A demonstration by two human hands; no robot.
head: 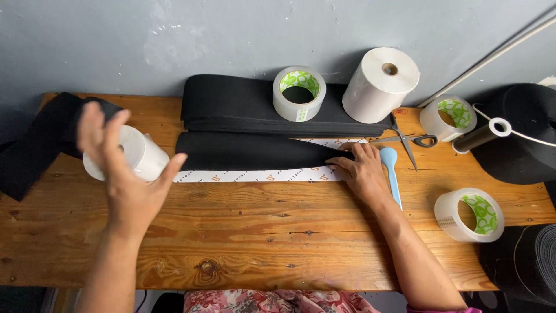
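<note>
A long black fabric strip (255, 150) is laid flat across the wooden counter (278, 232), over a white printed backing strip (255, 175) whose edge shows just in front of it. The fabric looks soft, limp and light, likely to sag if lifted at one end, so it is best pressed or pinched along an edge. Its right end is pinned by the right hand (362, 169), fingers flat and spread. Left of the fabric, the left hand (124, 174) is raised, open wide and blurred, in front of a white roll (139, 155). Beyond the fabric, folded black cloth (231, 107) is stacked against a grey wall.
</note>
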